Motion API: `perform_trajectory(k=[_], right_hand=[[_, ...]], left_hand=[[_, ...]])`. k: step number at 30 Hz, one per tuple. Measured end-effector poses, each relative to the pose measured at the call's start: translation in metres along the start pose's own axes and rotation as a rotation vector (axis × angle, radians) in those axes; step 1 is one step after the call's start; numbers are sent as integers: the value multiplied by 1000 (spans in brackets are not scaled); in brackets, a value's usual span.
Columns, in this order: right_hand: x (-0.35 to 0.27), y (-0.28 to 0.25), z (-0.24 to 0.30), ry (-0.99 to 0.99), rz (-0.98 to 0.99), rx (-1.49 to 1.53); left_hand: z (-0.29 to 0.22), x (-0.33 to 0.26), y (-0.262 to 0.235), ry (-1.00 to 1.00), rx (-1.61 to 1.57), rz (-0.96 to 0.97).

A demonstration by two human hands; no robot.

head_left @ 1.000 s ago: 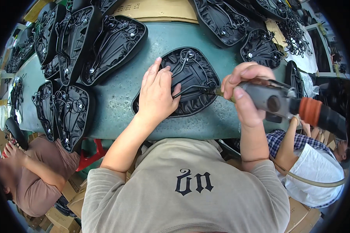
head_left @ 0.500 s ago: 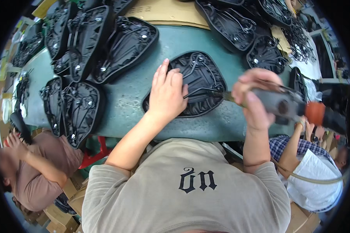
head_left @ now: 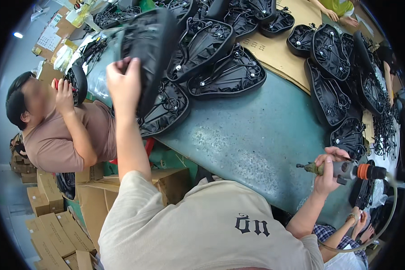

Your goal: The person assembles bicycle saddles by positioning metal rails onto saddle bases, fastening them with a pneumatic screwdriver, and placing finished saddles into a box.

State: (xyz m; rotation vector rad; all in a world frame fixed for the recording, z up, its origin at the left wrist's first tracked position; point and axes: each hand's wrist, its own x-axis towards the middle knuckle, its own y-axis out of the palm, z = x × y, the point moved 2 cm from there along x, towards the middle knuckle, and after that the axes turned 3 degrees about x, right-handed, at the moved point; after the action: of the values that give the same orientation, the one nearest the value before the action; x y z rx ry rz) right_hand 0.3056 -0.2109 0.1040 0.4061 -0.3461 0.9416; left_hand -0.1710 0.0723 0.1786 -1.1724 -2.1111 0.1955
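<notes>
My left hand point(head_left: 125, 85) is closed on the edge of a black bike saddle point(head_left: 152, 47), raised and tilted at the table's left, its underside partly in view. Below and behind it lies another upturned saddle point(head_left: 165, 108), with its metal rails showing. Over the table's right part, my right hand point(head_left: 327, 173) is wrapped round an air screwdriver point(head_left: 345, 170), grey with an orange ring, its tip pointing left. A pale hose point(head_left: 393, 211) runs from its back end.
More upturned saddles point(head_left: 229, 74) crowd the far left of the green table point(head_left: 229, 135); others point(head_left: 330, 54) are heaped at the right on cardboard point(head_left: 279, 54). A person point(head_left: 72, 130) works at the left, another point(head_left: 339, 234) at lower right. Cartons point(head_left: 54, 234) are stacked on the floor.
The saddle from the table's middle is no longer there; my left hand has gone left and up, holding a saddle. The screwdriver is off the saddle, in my right hand. The view has turned left.
</notes>
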Motion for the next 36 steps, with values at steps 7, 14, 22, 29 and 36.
perform_trajectory(k=[7, 14, 22, 29, 36], right_hand=[[4, 8, -17, 60, -72, -96], [16, 5, -7, 16, -104, -164], [17, -12, -16, 69, -144, -171], [16, -15, -8, 74, -123, -181], [13, -9, -8, -24, -44, -90]], left_hand=[[108, 55, 23, -23, 790, -50], [92, 61, 8, -99, 808, 63], [28, 70, 38, -119, 1003, 196], [-78, -25, 56, 272, 618, -220], [-172, -213, 322, 90, -310, 1240]])
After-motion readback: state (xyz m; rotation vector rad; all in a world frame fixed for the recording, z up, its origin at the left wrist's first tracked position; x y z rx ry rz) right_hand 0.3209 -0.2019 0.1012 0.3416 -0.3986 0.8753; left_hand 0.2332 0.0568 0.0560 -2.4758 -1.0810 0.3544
